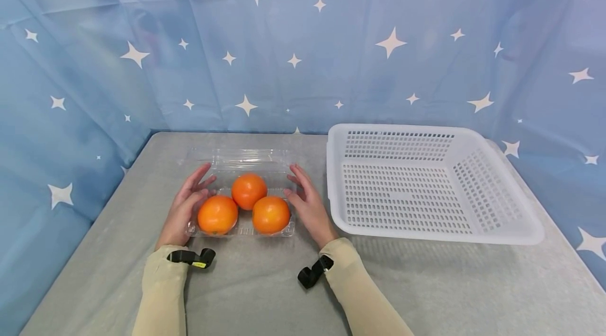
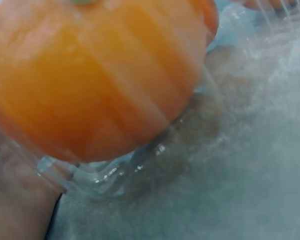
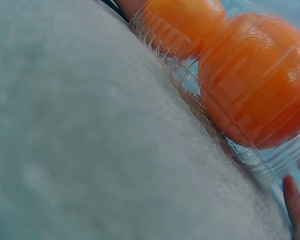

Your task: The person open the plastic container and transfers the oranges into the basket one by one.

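Three oranges lie in a clear plastic clamshell box: one at the back (image 1: 249, 191), one at the front left (image 1: 217, 215) and one at the front right (image 1: 271, 215). The box's clear lid (image 1: 251, 158) is folded back behind them. Along the box's left side is my left hand (image 1: 183, 214), fingers loosely bent at the wall. My right hand (image 1: 310, 207) is at the right side, its fingers spread and the thumb at the rim. Up close, the left wrist view has an orange (image 2: 95, 80) behind the clear wall, and the right wrist view has another (image 3: 255, 80) beside my fingertips (image 3: 291, 192).
A large white plastic basket (image 1: 402, 236) with slotted walls stands to the right of the box. Both are on a grey cloth-covered table (image 1: 255, 294). Behind the table hangs a blue curtain (image 1: 331, 62) with white stars. A black camera is strapped to each wrist.
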Available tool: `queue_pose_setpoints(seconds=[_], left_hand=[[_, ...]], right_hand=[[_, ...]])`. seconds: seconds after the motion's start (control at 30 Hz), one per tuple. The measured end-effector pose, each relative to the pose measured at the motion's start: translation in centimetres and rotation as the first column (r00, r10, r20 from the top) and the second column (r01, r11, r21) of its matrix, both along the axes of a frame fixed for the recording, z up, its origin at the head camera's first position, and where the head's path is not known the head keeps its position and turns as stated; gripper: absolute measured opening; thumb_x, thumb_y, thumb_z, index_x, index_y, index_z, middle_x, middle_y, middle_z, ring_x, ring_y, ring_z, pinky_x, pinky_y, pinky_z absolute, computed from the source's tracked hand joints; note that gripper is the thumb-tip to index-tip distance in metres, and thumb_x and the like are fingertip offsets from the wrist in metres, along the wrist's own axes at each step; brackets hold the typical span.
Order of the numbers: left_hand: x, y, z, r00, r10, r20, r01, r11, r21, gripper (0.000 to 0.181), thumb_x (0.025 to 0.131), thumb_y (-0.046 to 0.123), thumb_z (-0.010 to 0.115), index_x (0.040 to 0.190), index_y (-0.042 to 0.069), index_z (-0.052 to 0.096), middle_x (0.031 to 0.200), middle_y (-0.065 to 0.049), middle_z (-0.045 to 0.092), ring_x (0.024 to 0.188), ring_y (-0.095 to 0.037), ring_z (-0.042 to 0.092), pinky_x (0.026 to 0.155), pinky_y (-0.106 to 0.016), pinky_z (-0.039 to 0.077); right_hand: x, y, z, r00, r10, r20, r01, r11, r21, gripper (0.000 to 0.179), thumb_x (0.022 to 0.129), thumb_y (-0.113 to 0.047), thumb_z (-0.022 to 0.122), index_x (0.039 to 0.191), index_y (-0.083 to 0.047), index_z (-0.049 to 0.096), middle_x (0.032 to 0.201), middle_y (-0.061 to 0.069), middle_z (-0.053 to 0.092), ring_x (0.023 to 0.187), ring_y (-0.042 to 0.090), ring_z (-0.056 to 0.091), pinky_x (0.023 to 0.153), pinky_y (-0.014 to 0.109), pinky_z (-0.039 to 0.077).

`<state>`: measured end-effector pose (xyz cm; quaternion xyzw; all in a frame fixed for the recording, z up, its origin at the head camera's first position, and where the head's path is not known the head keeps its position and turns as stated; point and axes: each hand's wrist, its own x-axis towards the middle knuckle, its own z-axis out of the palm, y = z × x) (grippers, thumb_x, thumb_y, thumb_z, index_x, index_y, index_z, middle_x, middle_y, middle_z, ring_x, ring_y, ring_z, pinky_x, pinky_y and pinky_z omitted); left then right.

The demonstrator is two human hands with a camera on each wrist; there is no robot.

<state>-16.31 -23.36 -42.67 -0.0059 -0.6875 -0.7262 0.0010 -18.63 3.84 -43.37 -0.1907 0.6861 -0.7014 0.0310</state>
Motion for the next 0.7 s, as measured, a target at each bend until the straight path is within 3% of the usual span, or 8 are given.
queue_pose_setpoints(seconds=[0.23, 0.53, 0.7], left_hand=[[-0.05, 0.10, 0.03, 1.000, 0.010, 0.014, -0.010, 1.000, -0.007, 0.052, 0.093, 0.022, 0.048, 0.141, 0.025, 0.028, 0.144, 0.006, 0.026, 0.128, -0.028, 0.028, 0.104, -0.044, 0.024], [-0.13, 0.19, -0.06, 1.000, 0.016, 0.020, -0.015, 0.999, -0.031, 0.053, 0.092, 0.025, 0.050, 0.140, 0.027, 0.028, 0.144, 0.007, 0.024, 0.128, -0.026, 0.028, 0.104, -0.044, 0.023], [-0.11, 0.17, -0.01, 1.000, 0.006, -0.003, -0.006, 0.999, -0.038, 0.054, 0.092, 0.025, 0.049, 0.141, 0.026, 0.027, 0.146, 0.003, 0.021, 0.128, -0.027, 0.027, 0.102, -0.034, 0.029]], right_hand=[[0.01, -0.05, 0.08, 1.000, -0.008, -0.001, 0.008, 1.000, -0.005, 0.055, 0.090, -0.005, 0.049, 0.140, -0.015, 0.028, 0.146, 0.003, 0.023, 0.127, 0.024, 0.032, 0.097, 0.039, 0.035], [0.00, -0.08, 0.15, 1.000, -0.011, 0.008, 0.011, 1.000, -0.016, 0.055, 0.090, -0.006, 0.049, 0.140, -0.015, 0.029, 0.145, 0.000, 0.024, 0.127, 0.023, 0.032, 0.102, 0.044, 0.028], [-0.02, -0.10, 0.16, 1.000, -0.006, -0.014, 0.006, 1.000, -0.017, 0.054, 0.091, -0.005, 0.048, 0.140, -0.010, 0.027, 0.146, 0.005, 0.023, 0.127, 0.025, 0.031, 0.102, 0.046, 0.026]])
